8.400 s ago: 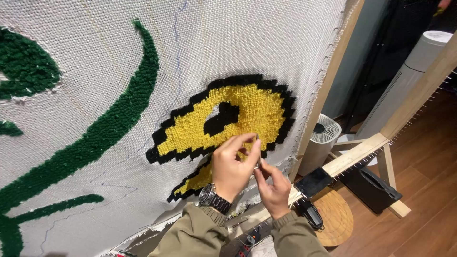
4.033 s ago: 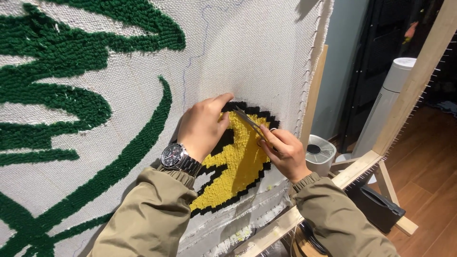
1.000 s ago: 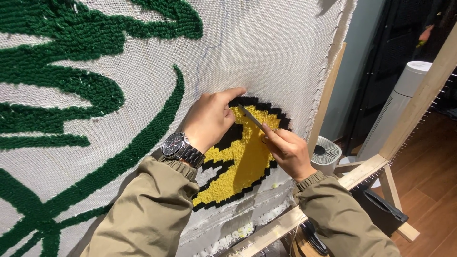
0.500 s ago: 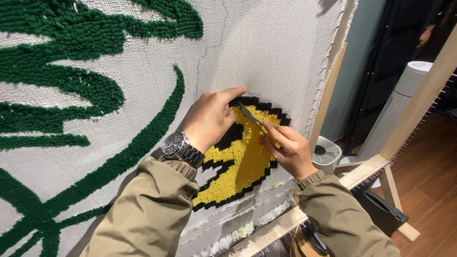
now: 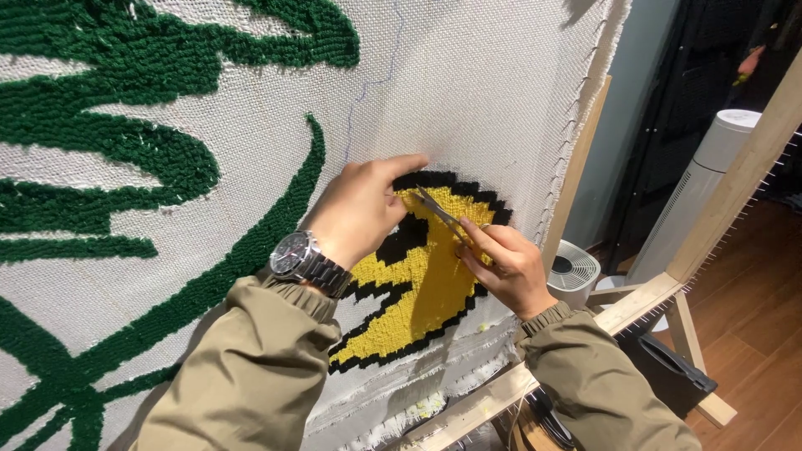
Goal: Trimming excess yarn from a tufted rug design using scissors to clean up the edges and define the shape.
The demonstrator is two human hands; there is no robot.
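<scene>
A: Head view, centre of the frame: the right hand (image 5: 505,266) grasps a small pair of scissors (image 5: 443,215), blades aimed up and left over the yellow tufted patch (image 5: 418,288). Compared with a second ago the blades have crept slightly toward the patch's top edge, and the hand has closed tighter on the handles.

B: And the left hand (image 5: 361,209)?

A: It holds no tool. It lies against the cloth at the patch's upper left corner, just as it did half a second back, its forefinger stretched along the black outline (image 5: 455,182). Whether it pinches a strand I cannot tell. A wristwatch (image 5: 302,260) shows above the olive sleeve (image 5: 251,367).

B: So what does the shift amount to?

A: My guess: trimming pile along the top of the yellow, working in tiny steps. The patch itself has not moved; it is centre frame on the white backing cloth (image 5: 476,83).

B: What is hidden?

A: The scissor handles vanish inside the right fingers, and the left hand covers the patch's upper left. The green tufting (image 5: 125,142) runs off the left edge. The wooden frame (image 5: 643,301), lower right, is cut by the border.
</scene>
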